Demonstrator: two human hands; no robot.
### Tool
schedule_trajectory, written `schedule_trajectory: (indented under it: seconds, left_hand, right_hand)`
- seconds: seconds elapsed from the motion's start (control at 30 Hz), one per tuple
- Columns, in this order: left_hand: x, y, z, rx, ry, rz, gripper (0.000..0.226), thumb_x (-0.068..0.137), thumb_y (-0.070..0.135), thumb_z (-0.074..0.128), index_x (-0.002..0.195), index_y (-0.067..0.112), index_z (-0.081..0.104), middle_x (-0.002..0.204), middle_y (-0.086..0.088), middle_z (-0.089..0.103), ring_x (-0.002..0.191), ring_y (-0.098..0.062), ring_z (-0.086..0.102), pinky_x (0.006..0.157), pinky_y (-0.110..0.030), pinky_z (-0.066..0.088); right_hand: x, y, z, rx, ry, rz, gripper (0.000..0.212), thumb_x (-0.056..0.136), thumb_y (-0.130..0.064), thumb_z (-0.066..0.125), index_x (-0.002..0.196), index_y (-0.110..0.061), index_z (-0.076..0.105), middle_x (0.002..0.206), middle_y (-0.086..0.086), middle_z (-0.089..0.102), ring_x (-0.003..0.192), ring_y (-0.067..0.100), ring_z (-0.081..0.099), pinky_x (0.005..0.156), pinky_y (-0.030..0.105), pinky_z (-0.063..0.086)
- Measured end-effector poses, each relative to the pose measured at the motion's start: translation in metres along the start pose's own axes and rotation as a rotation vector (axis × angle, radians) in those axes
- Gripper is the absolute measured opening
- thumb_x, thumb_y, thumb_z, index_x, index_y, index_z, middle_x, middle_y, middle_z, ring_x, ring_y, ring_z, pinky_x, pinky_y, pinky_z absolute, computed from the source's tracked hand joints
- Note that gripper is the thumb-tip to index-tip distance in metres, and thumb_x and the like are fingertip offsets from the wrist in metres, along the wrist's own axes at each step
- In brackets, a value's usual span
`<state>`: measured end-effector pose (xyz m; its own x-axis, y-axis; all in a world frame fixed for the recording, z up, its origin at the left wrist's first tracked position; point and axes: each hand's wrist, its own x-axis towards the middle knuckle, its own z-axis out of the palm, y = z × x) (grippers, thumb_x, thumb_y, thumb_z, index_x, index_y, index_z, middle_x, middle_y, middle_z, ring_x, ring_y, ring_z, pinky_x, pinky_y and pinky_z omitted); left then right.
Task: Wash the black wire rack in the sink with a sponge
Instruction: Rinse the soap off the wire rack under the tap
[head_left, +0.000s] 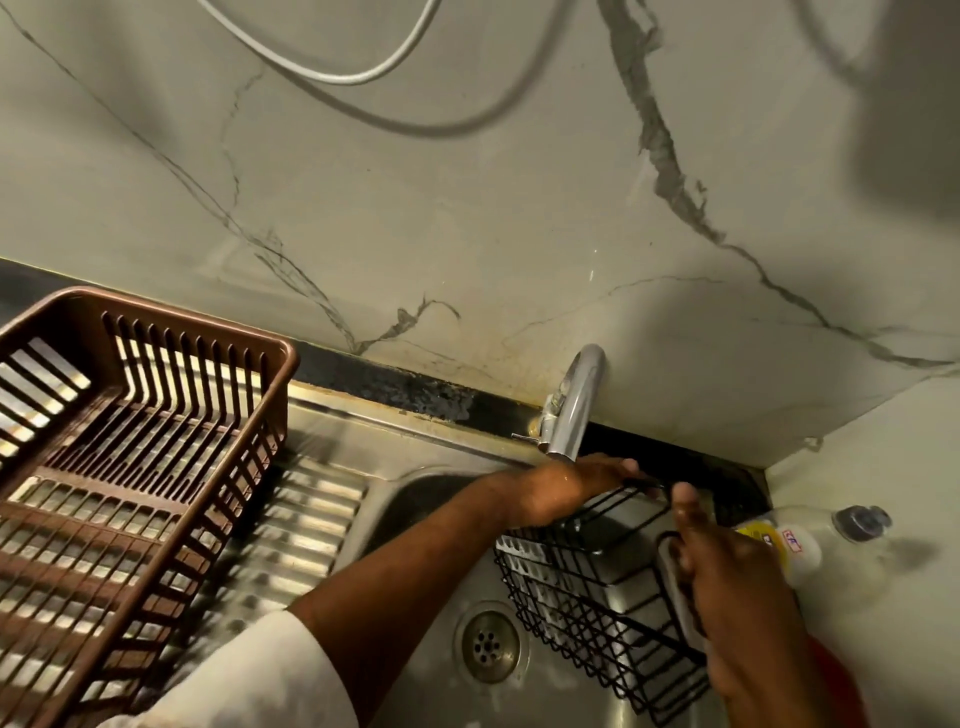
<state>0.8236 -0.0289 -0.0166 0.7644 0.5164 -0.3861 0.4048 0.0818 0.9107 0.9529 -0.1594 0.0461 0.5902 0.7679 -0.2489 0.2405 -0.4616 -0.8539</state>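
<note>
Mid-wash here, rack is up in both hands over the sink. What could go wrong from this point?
1. The left hand holds the black wire rack only by its top rim, tilted over the sink; if wet, it might slip and drop onto the drain.
2. The right hand, scrubbing with the sponge, works right beside the plastic bottle; a wide stroke could knock it.
3. The faucet sits just above the left hand, which could bump it.

A brown slatted plastic basket (130, 441) sits on the ribbed steel drainboard (306, 525). A chrome tap (574, 405) rises before the marbled wall (467, 208). A clear bottle (810, 540) lies at the right, and a white cable (332, 73) hangs above.
</note>
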Motion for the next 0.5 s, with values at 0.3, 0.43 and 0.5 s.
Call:
schedule_trajectory:
  seconds: [0.3, 0.43, 0.5]
  left_hand:
    - [-0.010, -0.001, -0.018, -0.118, 0.080, -0.014, 0.080, 0.095, 0.074, 0.040, 0.155, 0.022, 0.038, 0.158, -0.002, 0.042, 0.145, -0.015, 0.035, 0.119, -0.034, 0.022]
    - [-0.014, -0.031, -0.034, -0.085, 0.083, -0.130, 0.055, 0.108, 0.044, 0.039, 0.153, 0.013, 0.039, 0.151, -0.008, 0.046, 0.133, -0.016, 0.043, 0.112, -0.029, 0.029]
    - [-0.017, -0.042, -0.040, -0.069, 0.075, -0.162, 0.054, 0.108, 0.045, 0.035, 0.155, 0.019, 0.038, 0.157, -0.006, 0.041, 0.139, -0.019, 0.040, 0.116, -0.033, 0.026]
  right_hand:
    - [0.024, -0.001, 0.043, -0.061, -0.060, -0.001, 0.075, 0.080, -0.079, 0.045, 0.067, -0.007, 0.063, 0.055, 0.005, 0.039, 0.045, 0.012, 0.029, 0.049, 0.027, 0.023]
    - [0.028, -0.003, 0.035, -0.020, -0.124, 0.117, 0.073, 0.073, -0.084, 0.045, 0.058, -0.013, 0.053, 0.050, -0.001, 0.031, 0.042, 0.011, 0.022, 0.045, 0.025, 0.018]
    - [0.029, -0.002, 0.029, 0.002, -0.113, 0.183, 0.069, 0.073, -0.085, 0.046, 0.054, -0.019, 0.044, 0.048, -0.003, 0.030, 0.042, 0.011, 0.022, 0.045, 0.024, 0.018]
